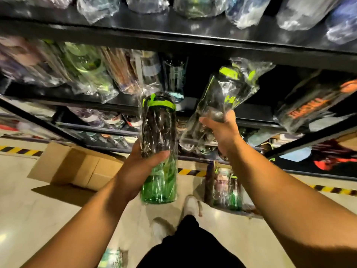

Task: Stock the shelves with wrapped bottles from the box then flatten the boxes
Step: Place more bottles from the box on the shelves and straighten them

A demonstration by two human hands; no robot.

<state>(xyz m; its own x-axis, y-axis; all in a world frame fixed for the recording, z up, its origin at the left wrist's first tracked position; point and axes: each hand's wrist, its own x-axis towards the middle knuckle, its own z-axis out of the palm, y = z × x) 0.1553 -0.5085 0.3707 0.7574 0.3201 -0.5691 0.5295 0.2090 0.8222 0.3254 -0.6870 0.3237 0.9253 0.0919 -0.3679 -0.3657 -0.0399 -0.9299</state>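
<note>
You look down on a pale, glossy floor [38, 219] with a bright patch of reflected light at 8 o'clock. Yellow-and-black hazard tape [19, 150] crosses it from 9 o'clock to 3 o'clock, along the foot of the black metal shelving [173, 38], whose dim tiers fill your view toward 12 o'clock.

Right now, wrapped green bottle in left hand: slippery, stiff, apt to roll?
Probably slippery: glossy loose wrap crinkles under the left hand. Green bottle looks rigid, see-through, empty, so likely light. Round body may roll if laid flat.
</note>
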